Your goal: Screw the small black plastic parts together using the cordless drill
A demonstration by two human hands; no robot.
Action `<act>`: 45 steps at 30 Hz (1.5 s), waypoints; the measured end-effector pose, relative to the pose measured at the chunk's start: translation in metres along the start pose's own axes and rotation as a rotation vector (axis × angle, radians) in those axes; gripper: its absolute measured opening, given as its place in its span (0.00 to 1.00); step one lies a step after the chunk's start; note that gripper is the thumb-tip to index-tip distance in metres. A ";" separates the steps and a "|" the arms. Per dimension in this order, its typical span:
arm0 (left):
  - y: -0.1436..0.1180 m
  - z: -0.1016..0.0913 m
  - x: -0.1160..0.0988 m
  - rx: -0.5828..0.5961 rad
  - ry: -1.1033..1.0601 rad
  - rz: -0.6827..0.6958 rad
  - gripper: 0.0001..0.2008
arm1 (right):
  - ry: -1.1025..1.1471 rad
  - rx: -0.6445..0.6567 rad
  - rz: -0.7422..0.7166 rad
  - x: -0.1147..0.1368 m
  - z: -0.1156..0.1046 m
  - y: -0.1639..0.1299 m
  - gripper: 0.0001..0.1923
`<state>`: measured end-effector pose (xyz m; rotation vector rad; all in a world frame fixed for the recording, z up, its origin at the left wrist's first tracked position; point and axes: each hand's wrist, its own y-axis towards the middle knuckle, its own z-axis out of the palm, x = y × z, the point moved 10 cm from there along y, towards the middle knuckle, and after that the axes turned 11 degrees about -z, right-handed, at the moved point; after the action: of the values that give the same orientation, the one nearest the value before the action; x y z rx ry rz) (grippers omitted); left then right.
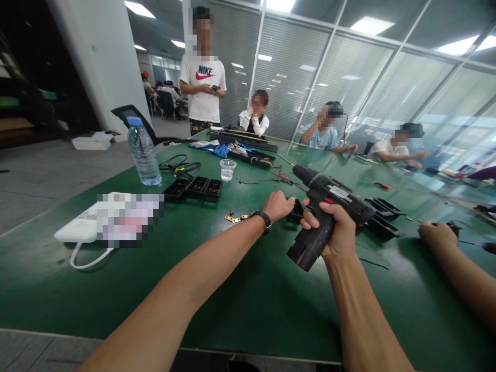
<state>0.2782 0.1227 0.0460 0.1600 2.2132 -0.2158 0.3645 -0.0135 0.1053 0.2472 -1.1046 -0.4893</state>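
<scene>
Green felt-like covering spreads across a large shared table (240, 299), seen from a camera on the head of a person seated at its near edge. Both bare forearms reach forward. The right hand (339, 230) is wrapped tight around the handle of a black cordless drill (329, 206), forefinger near the trigger; the drill is lifted clear of the table with its chuck aimed away and to the left, a grip that seems meant to keep the tool ready. The left hand (277, 205), with a dark wristband, is closed on a small black plastic part (296, 211) just beside the drill's handle, apparently steadying it; the part is mostly hidden, so its shape is unclear.

A few small brass hinges (234, 218) lie loose just left of that wrist, within easy reach. Further back sit a row of black trays (194, 188), a clear plastic cup (227, 169) and a water bottle (143, 152), set well away from the working spot. More black pieces (382, 217) lie behind the drill. At the right edge a co-worker's hand (436, 235) rests on the table. Several other people sit or stand at the far side.
</scene>
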 end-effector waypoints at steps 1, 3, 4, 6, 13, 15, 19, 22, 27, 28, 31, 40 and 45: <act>-0.006 -0.017 0.001 -0.065 0.081 0.038 0.27 | 0.009 -0.008 0.003 -0.001 -0.001 0.000 0.09; -0.019 -0.049 0.009 -0.138 0.216 0.094 0.28 | 0.022 -0.006 0.013 -0.005 0.000 0.001 0.09; -0.026 -0.066 0.017 -0.172 0.290 0.104 0.27 | 0.027 0.004 0.022 -0.008 0.001 0.001 0.09; -0.038 -0.103 0.037 -0.265 0.475 0.093 0.23 | 0.033 0.038 0.056 -0.014 0.005 0.000 0.09; -0.084 -0.184 0.104 -0.440 0.857 0.060 0.18 | 0.054 0.061 0.135 -0.034 0.007 -0.002 0.11; -0.096 -0.177 0.115 -0.379 0.769 0.127 0.20 | 0.051 0.074 0.148 -0.039 0.008 -0.003 0.12; -0.105 -0.136 0.132 -0.194 0.555 0.227 0.31 | 0.041 0.093 0.166 -0.044 0.008 -0.005 0.13; -0.099 -0.103 0.136 -0.148 0.513 0.230 0.38 | 0.032 0.110 0.179 -0.046 0.008 -0.005 0.13; -0.079 -0.068 0.119 -0.160 0.529 0.200 0.37 | 0.020 0.106 0.173 -0.045 0.008 -0.005 0.13; -0.075 -0.065 0.113 -0.175 0.509 0.202 0.33 | 0.018 0.100 0.168 -0.044 0.008 -0.005 0.13; -0.065 -0.053 0.097 -0.174 0.444 0.252 0.20 | 0.012 0.085 0.165 -0.042 0.008 -0.006 0.13; -0.047 -0.010 0.069 -0.115 0.449 0.450 0.16 | -0.003 0.073 0.155 -0.042 0.006 -0.007 0.12; -0.053 -0.023 0.061 -0.189 0.364 0.468 0.16 | -0.016 0.132 0.173 -0.041 0.007 -0.005 0.12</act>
<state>0.2134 0.0782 0.0160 0.6447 2.4615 0.3016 0.3418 0.0027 0.0733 0.2606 -1.1637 -0.2654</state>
